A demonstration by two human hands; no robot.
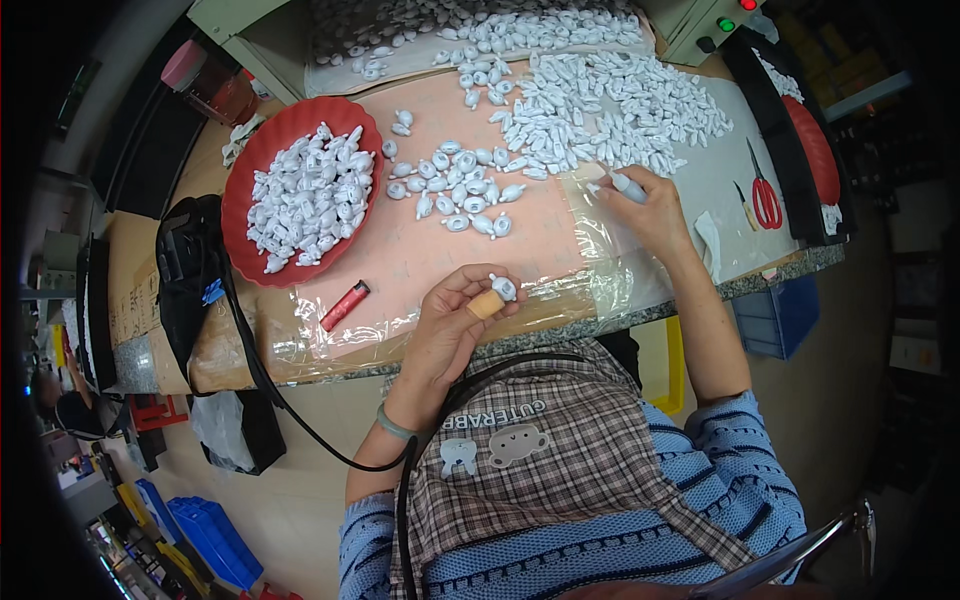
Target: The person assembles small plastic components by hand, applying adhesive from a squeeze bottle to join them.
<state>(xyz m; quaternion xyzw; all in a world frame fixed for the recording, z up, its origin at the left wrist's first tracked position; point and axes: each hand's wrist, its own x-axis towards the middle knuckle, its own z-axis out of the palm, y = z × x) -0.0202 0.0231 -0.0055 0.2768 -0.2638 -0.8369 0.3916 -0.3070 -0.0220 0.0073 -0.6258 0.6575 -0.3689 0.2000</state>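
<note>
My left hand is closed near the table's front edge, pinching a small white rounded figure piece with a grey patch. A tan cover, seemingly on a fingertip, lies against that piece. Further right and farther out, my right hand is closed around a small pale squeeze bottle. A little white bit shows at its fingertips; what it is exactly I cannot tell. Beyond my hands lie loose round white pieces and a large heap of longer white pieces.
A red scalloped bowl full of white pieces stands at left, with a red lighter nearby. Red-handled scissors and a thin pointed tool lie at right. A metal housing with more pieces stands behind. A black cable hangs at the front.
</note>
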